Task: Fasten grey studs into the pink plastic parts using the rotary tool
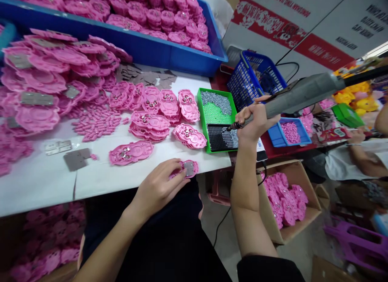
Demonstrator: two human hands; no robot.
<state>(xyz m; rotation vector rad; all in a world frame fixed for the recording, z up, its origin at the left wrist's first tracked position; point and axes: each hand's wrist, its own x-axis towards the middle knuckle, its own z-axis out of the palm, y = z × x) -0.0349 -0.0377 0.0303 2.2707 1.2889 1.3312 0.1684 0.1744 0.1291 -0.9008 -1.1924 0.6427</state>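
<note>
At the front edge of the table my left hand (pixel 162 185) is closed on a pink plastic part (pixel 194 167) with a grey metal plate (pixel 188 168) on it. Its fingers press over the part's left side and hide much of it. My right hand (pixel 254 119) is wrapped round a grey electric screwdriver (pixel 303 94), held nearly level. The screwdriver's tip is over the black perforated screw tray (pixel 216 137), which sits in a green tray (pixel 200 106). Loose silver screws (pixel 216 101) lie in the green tray's far half.
Stacked pink parts (pixel 150 124) and a heap of small pink pieces (pixel 95 122) cover much of the table. Behind stands a long blue bin (pixel 182 57). A blue basket (pixel 242 78) and a cardboard box (pixel 313 211) are at the right. Another person's hand (pixel 356 135) is further right.
</note>
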